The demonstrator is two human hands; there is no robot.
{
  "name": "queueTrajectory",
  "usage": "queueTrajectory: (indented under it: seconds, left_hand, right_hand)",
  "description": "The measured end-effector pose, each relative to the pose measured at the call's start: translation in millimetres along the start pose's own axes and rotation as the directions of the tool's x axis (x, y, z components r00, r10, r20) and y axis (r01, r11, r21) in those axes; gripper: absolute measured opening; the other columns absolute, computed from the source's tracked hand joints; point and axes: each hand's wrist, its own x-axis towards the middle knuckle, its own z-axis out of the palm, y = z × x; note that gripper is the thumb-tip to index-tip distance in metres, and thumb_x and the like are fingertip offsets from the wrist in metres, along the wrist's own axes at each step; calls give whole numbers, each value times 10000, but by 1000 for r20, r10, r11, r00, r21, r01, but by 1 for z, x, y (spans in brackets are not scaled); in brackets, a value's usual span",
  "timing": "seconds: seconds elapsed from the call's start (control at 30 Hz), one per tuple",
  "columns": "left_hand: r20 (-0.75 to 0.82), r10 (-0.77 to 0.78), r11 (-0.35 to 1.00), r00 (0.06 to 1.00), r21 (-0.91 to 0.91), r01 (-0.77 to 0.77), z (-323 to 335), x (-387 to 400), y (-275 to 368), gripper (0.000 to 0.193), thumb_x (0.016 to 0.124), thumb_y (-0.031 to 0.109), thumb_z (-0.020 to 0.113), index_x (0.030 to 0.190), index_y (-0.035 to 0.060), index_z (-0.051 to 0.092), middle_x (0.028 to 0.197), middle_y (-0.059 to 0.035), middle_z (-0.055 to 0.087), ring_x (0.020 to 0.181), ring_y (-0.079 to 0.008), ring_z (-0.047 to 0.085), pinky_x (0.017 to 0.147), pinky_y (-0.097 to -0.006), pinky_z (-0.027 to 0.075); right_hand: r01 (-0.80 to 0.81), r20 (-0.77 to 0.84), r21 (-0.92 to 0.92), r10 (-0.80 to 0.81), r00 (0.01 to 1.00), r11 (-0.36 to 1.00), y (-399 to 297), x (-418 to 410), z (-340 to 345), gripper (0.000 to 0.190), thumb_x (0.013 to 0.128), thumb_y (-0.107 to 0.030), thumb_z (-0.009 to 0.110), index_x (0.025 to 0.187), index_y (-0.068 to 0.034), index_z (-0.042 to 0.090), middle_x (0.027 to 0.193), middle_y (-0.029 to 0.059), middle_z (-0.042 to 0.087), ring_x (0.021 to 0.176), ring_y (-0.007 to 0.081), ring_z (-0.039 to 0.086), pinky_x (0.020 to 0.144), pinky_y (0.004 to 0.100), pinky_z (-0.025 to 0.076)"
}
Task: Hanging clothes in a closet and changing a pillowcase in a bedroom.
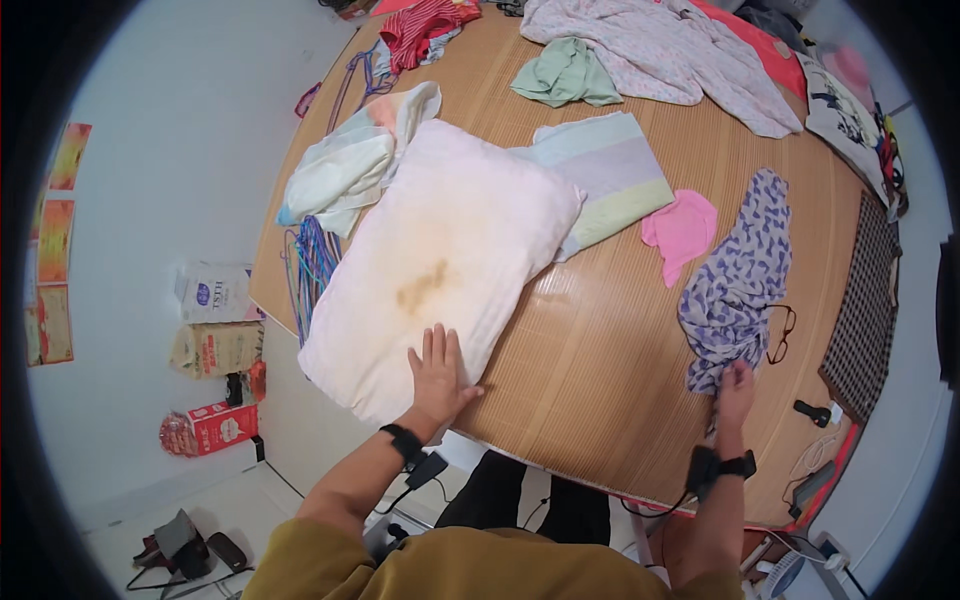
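Note:
A white pillow (465, 202) with a brown stain lies across the near left part of a bed mat (600, 360). My left hand (437, 379) rests flat near its lower end, fingers spread. Off to the right is a crumpled white cloth with a purple bow pattern (739, 277). My right hand (735, 390) has its fingers curled on the near end of that cloth, and a strip of it shows below the hand. A pair of eyeglasses (781, 335) lies against the cloth's right side. Under the pillow's right edge sits a folded pastel striped cloth (607, 172).
Clothes hangers (311, 262) and a pale crumpled cloth (341, 172) lie left of the pillow. A pink cloth (681, 229), a green cloth (568, 73) and a floral garment (637, 49) are farther off. A black flashlight (812, 412) and cables (817, 454) lie at the right edge.

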Motion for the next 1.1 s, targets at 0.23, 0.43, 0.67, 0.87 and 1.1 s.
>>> queueTrajectory:
  seconds: [0.23, 0.43, 0.67, 0.87, 1.1]
  left_hand:
    - [-98, -127, 986, 987, -118, 115, 6, 58, -49, 636, 683, 164, 658, 1237, 29, 377, 1285, -206, 388, 1184, -346, 386, 895, -471, 371]
    - [-167, 96, 758, 981, -626, -181, -114, 39, -65, 461, 713, -47, 470, 1173, -9, 489, 1118, -187, 566, 1080, -263, 524, 925, -300, 374]
    - [229, -43, 182, 972, -955, 233, -245, -8, -6, 439, 624, 37, 602, 1057, -28, 570, 942, -92, 632, 852, -147, 599, 799, -264, 452]
    - [484, 224, -15, 846, -866, 500, -166, 23, -22, 385, 792, 195, 484, 1100, -31, 537, 999, -101, 616, 874, -186, 602, 809, -285, 462]
    - [630, 276, 156, 726, -775, 613, -59, 53, 51, 397, 836, 360, 568, 1128, 102, 495, 1024, -5, 533, 933, -125, 506, 767, -304, 444]
  right_hand:
    - [39, 380, 46, -54, 923, 998, -73, -100, 43, 176, 809, -120, 539, 948, -15, 559, 867, 143, 590, 813, 251, 601, 688, 317, 470]
    - [-20, 543, -163, 106, 833, 986, -92, -118, 36, 184, 816, -118, 560, 974, -24, 568, 839, 107, 611, 797, 198, 606, 689, 293, 474]
    - [-535, 726, 451, 56, 686, 714, -131, -128, 74, 400, 863, -225, 558, 1172, -1, 438, 1161, 124, 517, 1073, 203, 497, 885, 326, 410]
    - [-401, 524, 730, -77, 848, 553, -179, -92, 19, 464, 878, -231, 524, 1259, -8, 382, 1226, 144, 469, 1151, 226, 435, 937, 347, 376]
    - [-97, 84, 375, 71, 994, 922, -90, -20, -10, 606, 708, -112, 624, 1235, 51, 374, 1267, 232, 390, 1157, 310, 405, 964, 376, 333]
